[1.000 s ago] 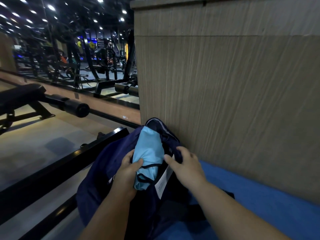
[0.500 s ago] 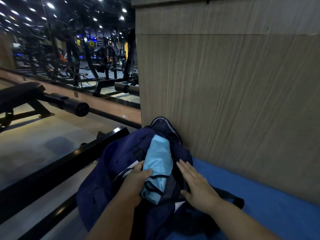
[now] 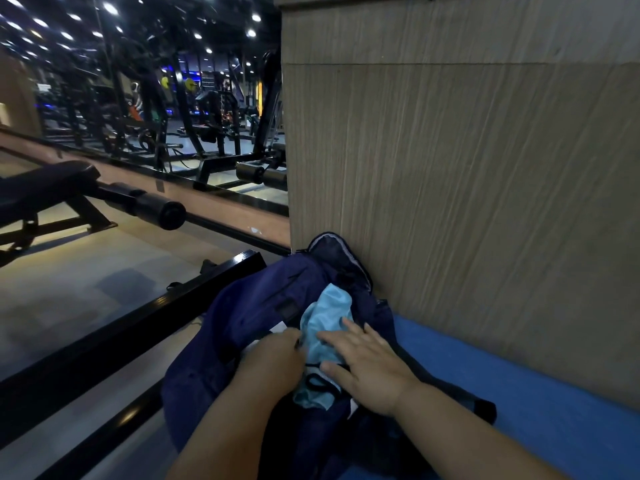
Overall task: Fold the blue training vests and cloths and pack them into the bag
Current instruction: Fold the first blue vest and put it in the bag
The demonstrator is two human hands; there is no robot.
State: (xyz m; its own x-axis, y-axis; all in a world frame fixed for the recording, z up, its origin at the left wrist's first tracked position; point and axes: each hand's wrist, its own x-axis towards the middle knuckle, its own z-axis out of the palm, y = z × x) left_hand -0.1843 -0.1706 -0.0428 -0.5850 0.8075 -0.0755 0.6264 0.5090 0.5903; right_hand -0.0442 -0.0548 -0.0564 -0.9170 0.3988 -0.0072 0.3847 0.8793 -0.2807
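two hands meet on one folded bundle, close together but not touching each other. the left hand point(image 3: 273, 355) is curled against the left edge of a light blue training vest point(image 3: 325, 317), and it appears to grip that edge, though its fingertips are hidden. the right hand point(image 3: 367, 368) lies flat on the vest's right side, fingers straight and spread, pressing down. the vest sits in the open mouth of a navy bag point(image 3: 249, 306), partly sunk in, with black trim showing at its near end. its long axis runs straight away from the person, from just ahead of the wrists toward the bag's far flap. both hands are on its near half, so pushing it further in likely means pressing down and forward. a small white tag point(image 3: 353, 407) peeks out beside the right wrist; no writing on it can be read, and no brand is visible. the bag rests on a blue padded surface point(image 3: 519, 393) against a wood-grain wall panel point(image 3: 450, 168). a black metal rail point(image 3: 138, 320) runs along the left, with dim gym machines beyond.
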